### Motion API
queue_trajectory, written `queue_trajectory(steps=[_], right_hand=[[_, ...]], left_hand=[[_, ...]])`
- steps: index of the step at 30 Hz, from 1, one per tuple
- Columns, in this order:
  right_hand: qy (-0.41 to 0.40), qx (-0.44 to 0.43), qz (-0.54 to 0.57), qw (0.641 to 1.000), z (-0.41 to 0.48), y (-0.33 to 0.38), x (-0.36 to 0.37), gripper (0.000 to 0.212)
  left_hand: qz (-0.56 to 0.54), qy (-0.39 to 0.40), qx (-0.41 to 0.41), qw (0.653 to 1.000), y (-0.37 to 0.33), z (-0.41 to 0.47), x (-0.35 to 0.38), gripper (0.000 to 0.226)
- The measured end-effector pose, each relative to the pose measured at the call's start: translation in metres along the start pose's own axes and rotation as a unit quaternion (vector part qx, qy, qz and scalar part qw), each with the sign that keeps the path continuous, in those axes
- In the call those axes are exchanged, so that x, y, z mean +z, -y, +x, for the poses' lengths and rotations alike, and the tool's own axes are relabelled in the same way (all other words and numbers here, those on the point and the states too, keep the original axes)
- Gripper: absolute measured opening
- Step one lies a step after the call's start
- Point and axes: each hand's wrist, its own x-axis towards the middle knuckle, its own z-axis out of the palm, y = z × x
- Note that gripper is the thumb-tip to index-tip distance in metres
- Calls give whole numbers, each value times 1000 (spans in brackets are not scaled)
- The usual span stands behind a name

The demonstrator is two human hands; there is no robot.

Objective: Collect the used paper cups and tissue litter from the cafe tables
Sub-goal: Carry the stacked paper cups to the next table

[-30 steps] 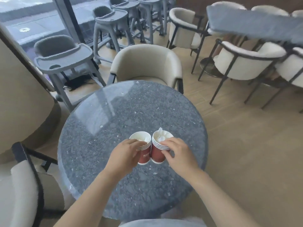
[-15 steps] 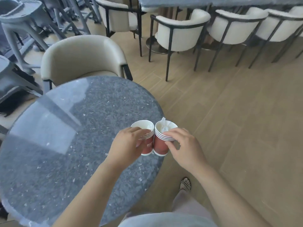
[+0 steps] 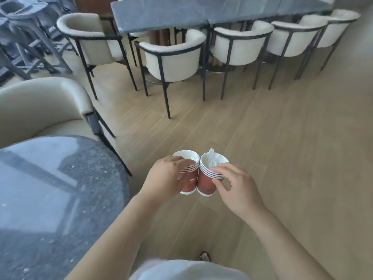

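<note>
I've got two red paper cup stacks side by side at lower centre of frame, touching each other, both upright and held in the air over the wood floor (image 3: pixel 282 158). The left cup stack (image 3: pixel 188 181) has a white rim and striped nested rims below it; I can't tell whether there's anything inside. The right cup stack (image 3: pixel 206 183) has crumpled white tissue (image 3: pixel 212 159) sticking up out of its mouth.

My left hand (image 3: pixel 163 178) is wrapped around the left stack from its left side, with fingers over the rim. My right hand (image 3: pixel 238 188) grips the right stack at its rim with thumb and fingertips, the other fingers loosely spread.

The round dark speckled table (image 3: pixel 60 199) fills the lower left of frame, and the cups are just right of its edge, not over it. A beige tub chair (image 3: pixel 40 104) sits at the left, above the table. A row of white black-framed chairs (image 3: pixel 173 59) runs across the top of frame under a long dark table (image 3: pixel 181 15). Grey high chairs (image 3: pixel 26 27) are in the upper left corner. A patterned shoe (image 3: pixel 204 256) shows at bottom centre.
</note>
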Motion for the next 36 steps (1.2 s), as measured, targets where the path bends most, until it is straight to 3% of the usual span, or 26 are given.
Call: queue_trajectory(steps=[6, 16, 26, 36], right_hand=[[-31, 13, -11, 999, 42, -75, -49, 27], [-50, 50, -20, 997, 155, -185, -84, 24], [-121, 143, -84, 979, 255, -301, -158, 23], [-188, 198, -127, 954, 267, -362, -187, 25]], left_hand=[[-10, 18, 25, 999, -42, 88, 39, 35], [-19, 62, 45, 997, -52, 249, 95, 30], [-61, 142, 183, 971, -110, 463, 160, 44], [-92, 222, 289, 927, -169, 541, 219, 33]])
